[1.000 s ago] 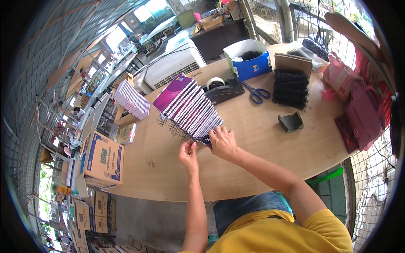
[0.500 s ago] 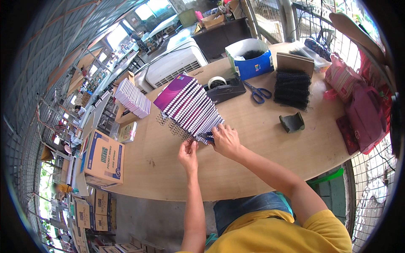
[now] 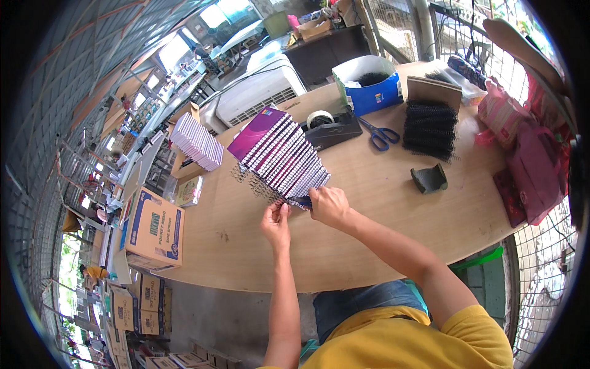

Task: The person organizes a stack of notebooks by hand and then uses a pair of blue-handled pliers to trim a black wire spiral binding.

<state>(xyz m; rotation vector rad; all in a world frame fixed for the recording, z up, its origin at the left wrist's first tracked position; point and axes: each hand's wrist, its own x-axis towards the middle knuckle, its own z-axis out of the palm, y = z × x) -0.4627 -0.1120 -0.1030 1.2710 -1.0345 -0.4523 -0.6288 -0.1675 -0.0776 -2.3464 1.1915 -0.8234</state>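
Note:
A tall stack of spiral notebooks [image 3: 284, 154] with a purple cover on top stands in front of me, bound edges facing me. Loose ends of the wire coils [image 3: 261, 187] stick out on its left side. Low on the stack, my left hand [image 3: 276, 224] pinches a coil end at the left corner. My right hand [image 3: 330, 206] is closed around a small dark blue tool that looks like pliers [image 3: 300, 201], its tip at the same lower edge near my left fingertips. The tool's handles are mostly hidden in my palm.
Behind the stack are a tape dispenser [image 3: 332, 130], blue scissors [image 3: 381, 136] and a blue box [image 3: 372, 95]. Black coils [image 3: 430, 130] and a dark curved piece [image 3: 429, 179] lie right, near bags [image 3: 534, 166]. More notebooks [image 3: 198, 142] and a carton [image 3: 153, 229] stand left.
The whole view has shifted slightly. My right fingers have closed more tightly around the tool, while my left hand stays at the same corner of the stack.

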